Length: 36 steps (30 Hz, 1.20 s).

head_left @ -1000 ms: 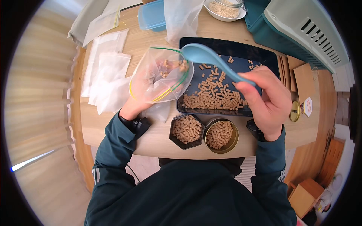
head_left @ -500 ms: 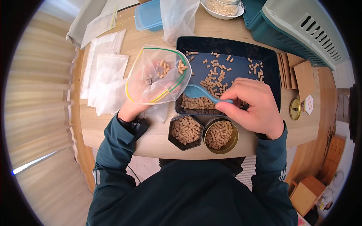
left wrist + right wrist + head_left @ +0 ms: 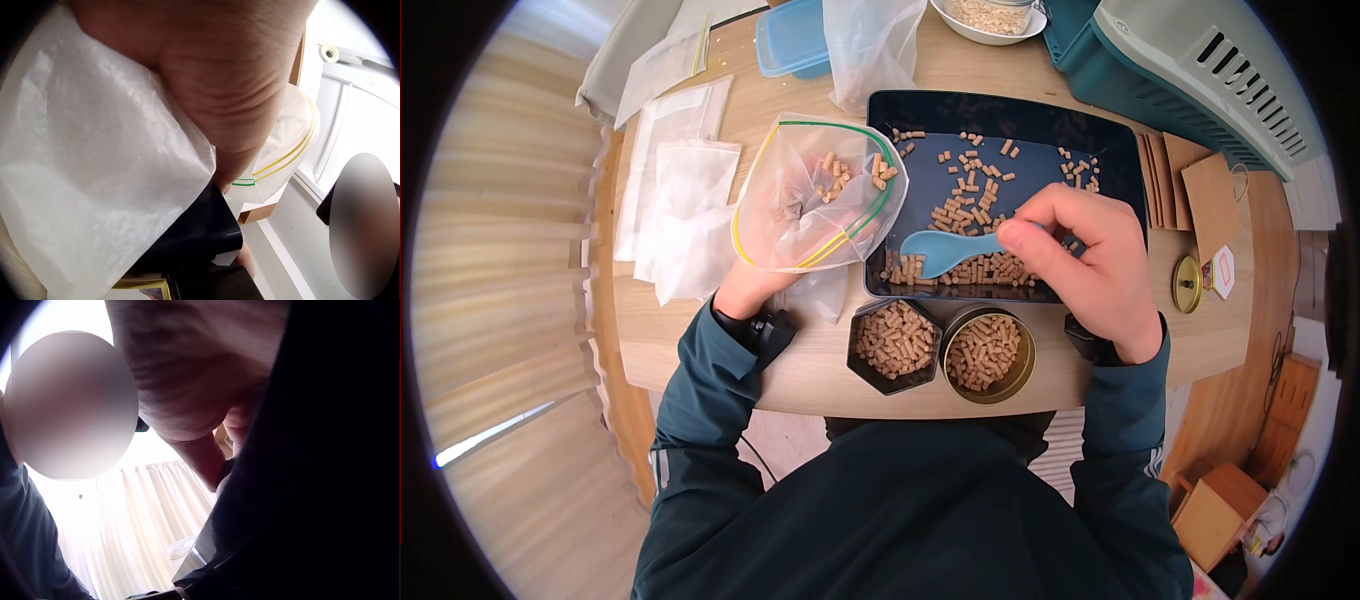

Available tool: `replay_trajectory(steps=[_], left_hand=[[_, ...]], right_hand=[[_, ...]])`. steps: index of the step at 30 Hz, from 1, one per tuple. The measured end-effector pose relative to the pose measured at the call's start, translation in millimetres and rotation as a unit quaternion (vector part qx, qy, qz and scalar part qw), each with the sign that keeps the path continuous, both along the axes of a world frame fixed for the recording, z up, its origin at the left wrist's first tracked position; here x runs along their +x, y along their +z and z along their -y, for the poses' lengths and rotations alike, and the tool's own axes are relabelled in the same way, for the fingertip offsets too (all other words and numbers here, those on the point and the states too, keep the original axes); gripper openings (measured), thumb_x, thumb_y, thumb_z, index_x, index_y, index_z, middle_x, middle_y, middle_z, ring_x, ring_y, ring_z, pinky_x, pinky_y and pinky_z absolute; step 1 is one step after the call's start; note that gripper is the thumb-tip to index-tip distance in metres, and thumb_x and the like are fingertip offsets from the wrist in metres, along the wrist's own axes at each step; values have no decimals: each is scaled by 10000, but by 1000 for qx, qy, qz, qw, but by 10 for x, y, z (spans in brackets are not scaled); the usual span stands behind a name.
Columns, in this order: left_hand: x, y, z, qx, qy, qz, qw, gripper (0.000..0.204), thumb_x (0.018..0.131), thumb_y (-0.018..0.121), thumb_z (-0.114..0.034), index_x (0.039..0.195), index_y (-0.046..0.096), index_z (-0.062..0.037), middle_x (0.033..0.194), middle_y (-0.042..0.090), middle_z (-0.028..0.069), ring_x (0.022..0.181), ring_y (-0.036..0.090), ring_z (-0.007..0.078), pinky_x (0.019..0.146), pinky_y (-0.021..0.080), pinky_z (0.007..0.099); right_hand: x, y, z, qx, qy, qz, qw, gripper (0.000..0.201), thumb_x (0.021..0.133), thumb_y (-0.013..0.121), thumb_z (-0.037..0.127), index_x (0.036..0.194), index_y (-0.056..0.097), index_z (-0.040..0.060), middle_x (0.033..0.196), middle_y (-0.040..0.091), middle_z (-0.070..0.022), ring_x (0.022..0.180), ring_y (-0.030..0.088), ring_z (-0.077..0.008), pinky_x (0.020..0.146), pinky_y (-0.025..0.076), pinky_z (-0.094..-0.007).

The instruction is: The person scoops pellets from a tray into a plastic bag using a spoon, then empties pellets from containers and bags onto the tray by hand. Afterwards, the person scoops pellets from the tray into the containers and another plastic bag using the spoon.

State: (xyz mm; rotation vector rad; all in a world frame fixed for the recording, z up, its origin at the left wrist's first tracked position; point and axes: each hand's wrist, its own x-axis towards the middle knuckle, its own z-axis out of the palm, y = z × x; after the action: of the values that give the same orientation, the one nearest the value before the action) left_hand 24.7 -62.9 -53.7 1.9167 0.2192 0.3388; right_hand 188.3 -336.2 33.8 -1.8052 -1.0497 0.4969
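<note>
My left hand [image 3: 752,284] holds a clear zip bag [image 3: 762,225] from below, its mouth spread wide with a green and a yellow closure strip. Several tan pellets [image 3: 834,178] lie inside the bag. Most of that hand's fingers are hidden behind the plastic. Between thumb and fingers, my right hand [image 3: 1090,265] pinches the handle of a blue spoon [image 3: 948,250]. The spoon's bowl is down at the pellets heaped along the near side of a dark blue tray [image 3: 925,190]. In the left wrist view, the bag [image 3: 281,150] shows beyond the palm.
A hexagonal tin [image 3: 862,372] and a round gold tin [image 3: 1028,368], both holding pellets, stand before the tray. White bags [image 3: 690,215] lie left. A blue lidded box [image 3: 792,42] and a pet carrier [image 3: 1190,75] stand behind; cardboard [image 3: 1205,195] and a gold lid [image 3: 1186,285] are right.
My right hand has lowered the spoon from beside the bag's mouth into the tray's pellets, then shifted it slightly right. My left hand and the bag stay nearly in place.
</note>
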Motion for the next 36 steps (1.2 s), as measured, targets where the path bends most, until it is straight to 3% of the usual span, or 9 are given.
replay_trajectory(steps=[6,12,15,18,24,26,27,29,36], left_hand=[[0,195,127,28,32,24,999,402,861,814,-147,1218,667,-36,1065,695,39,941,633,146,841,512,312],[-17,135,101,-9,19,19,1000,436,861,832,-164,1240,662,-32,1083,700,41,958,639,148,849,513,310],[-2,120,63,2,17,16,1000,453,861,844,-175,1251,666,-30,1098,715,48,967,655,157,859,522,312],[-7,-56,-68,46,-19,12,999,458,859,852,-173,1253,671,-25,1111,726,58,978,671,166,867,533,318],[-62,108,77,35,32,40,998,408,871,842,-129,1228,679,-20,1115,722,72,978,680,166,844,545,324],[-136,35,5,-299,33,-82,950,442,912,819,-298,1209,663,-11,1013,688,65,881,640,157,767,514,306],[-130,39,6,-299,34,-82,950,442,912,819,-298,1209,663,-11,1013,688,65,881,640,157,767,514,306],[-102,44,0,-345,-59,48,935,679,924,659,-696,1099,610,-42,836,528,4,720,478,109,664,380,238],[-72,-1,-64,-429,-103,102,891,838,888,685,-720,1305,563,-3,935,564,39,732,486,135,655,386,276]], right_hand=[[33,11,37,63,-126,-127,982,163,997,741,149,902,720,18,735,613,49,682,540,-28,603,383,-201],[-5,-54,27,185,-160,-98,965,122,980,758,85,1000,720,-29,874,697,-32,718,588,-81,643,437,-227],[43,-128,14,229,-20,92,969,166,893,820,24,1017,727,-36,849,712,-83,707,620,-165,635,461,-278],[37,-107,-32,240,-22,178,954,155,883,815,8,1011,738,-31,825,709,-88,692,613,-165,618,459,-276],[-11,-106,-53,177,-123,162,963,102,873,814,0,954,755,-18,787,691,-60,643,582,-123,572,433,-248],[-16,-112,-62,177,-123,164,963,99,871,817,3,946,755,-17,776,683,-53,635,576,-118,565,429,-248],[-17,-113,-70,178,-123,164,962,97,869,820,5,938,754,-15,764,675,-46,628,570,-114,559,425,-248],[-22,-92,-74,169,-122,171,963,96,871,819,6,937,752,-15,755,671,-45,625,569,-113,557,424,-250],[-38,-77,-82,128,-120,183,967,92,879,818,16,917,739,-11,742,664,-52,612,566,-116,558,428,-260]])
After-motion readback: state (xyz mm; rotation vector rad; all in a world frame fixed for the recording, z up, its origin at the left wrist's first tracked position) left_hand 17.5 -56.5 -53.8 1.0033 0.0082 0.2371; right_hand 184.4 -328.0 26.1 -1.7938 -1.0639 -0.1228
